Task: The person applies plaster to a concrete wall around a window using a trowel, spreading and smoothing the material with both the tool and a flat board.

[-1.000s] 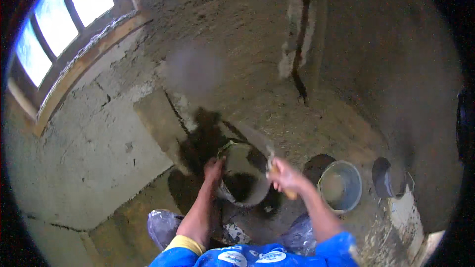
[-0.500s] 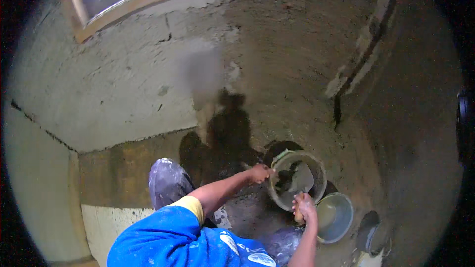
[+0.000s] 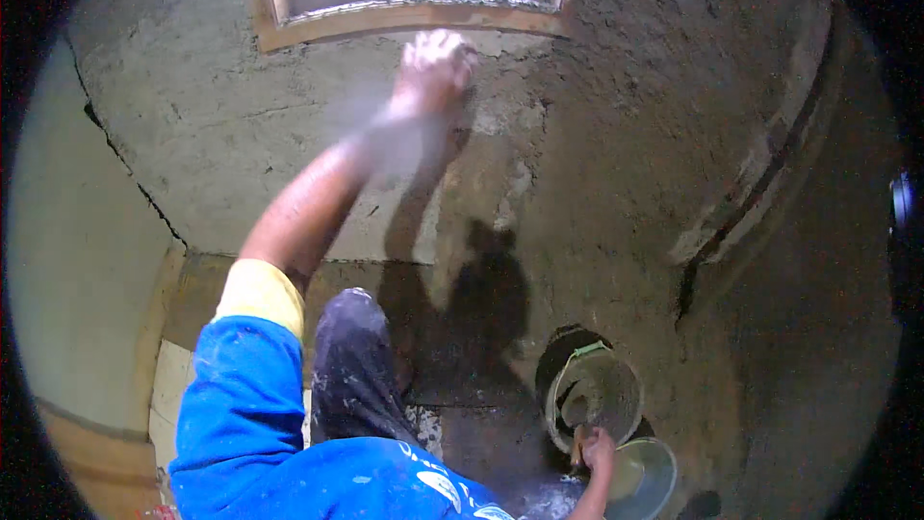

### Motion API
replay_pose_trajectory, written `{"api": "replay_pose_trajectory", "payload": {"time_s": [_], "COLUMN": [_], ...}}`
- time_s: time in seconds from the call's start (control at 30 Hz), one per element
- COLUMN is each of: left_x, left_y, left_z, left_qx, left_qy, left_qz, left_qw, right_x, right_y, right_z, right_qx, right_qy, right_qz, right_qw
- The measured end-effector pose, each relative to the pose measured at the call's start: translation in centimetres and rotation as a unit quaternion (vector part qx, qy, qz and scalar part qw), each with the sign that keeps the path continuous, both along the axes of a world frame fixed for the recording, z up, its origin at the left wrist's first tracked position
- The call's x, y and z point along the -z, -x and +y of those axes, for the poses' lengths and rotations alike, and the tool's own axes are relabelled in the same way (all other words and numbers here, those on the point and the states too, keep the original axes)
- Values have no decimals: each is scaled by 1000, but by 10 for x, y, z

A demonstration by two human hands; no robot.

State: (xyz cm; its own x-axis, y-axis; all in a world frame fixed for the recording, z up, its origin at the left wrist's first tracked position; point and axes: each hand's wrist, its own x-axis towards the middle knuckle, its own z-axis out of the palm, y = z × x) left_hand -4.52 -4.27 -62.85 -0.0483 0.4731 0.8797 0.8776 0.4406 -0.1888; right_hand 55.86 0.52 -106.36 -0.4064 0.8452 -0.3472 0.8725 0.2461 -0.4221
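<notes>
My left hand point(image 3: 438, 65) is raised in front of the wall, just below the window. Its fingers look curled in, and whatever they hold, if anything, is hidden; glare and a blurred patch cover part of the wrist. Low on the right, my right hand point(image 3: 598, 447) is closed round the wooden handle point(image 3: 577, 445) of a trowel, at the near rim of a bucket point(image 3: 637, 387). The trowel's blade cannot be clearly made out inside the bucket, where some grey, wet-looking mix shows. A second bucket point(image 3: 664, 486) with cloudy liquid stands beside my right wrist.
A window with a wooden frame point(image 3: 404, 21) is set in the rough plastered wall point(image 3: 241, 125). A dark groove point(image 3: 760, 188) runs down the wall at the right. My bent knee point(image 3: 351, 337) is between my left arm and the buckets.
My left hand has left the bucket's rim and risen up and left to the wall below the window. My right hand still grips the trowel at the bucket. The view has shifted toward the window.
</notes>
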Motion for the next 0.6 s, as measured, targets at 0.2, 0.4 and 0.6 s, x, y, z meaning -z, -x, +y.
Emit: {"api": "replay_pose_trajectory", "payload": {"time_s": [0.2, 0.4, 0.6], "left_x": [-93, -63, -82], "left_y": [79, 140, 144], "left_z": [-36, -22, -36], "left_qx": [-259, -216, -149], "left_qy": [-56, -47, -53], "left_qz": [-60, 81, 185], "left_qw": [962, 972, 970], "right_x": [-31, -102, -144], "right_y": [24, 101, 260], "right_z": [-34, -63, -46], "right_qx": [110, 156, 38], "right_qy": [-26, -118, -26], "right_qz": [114, 185, 265], "right_qw": [987, 963, 963]}}
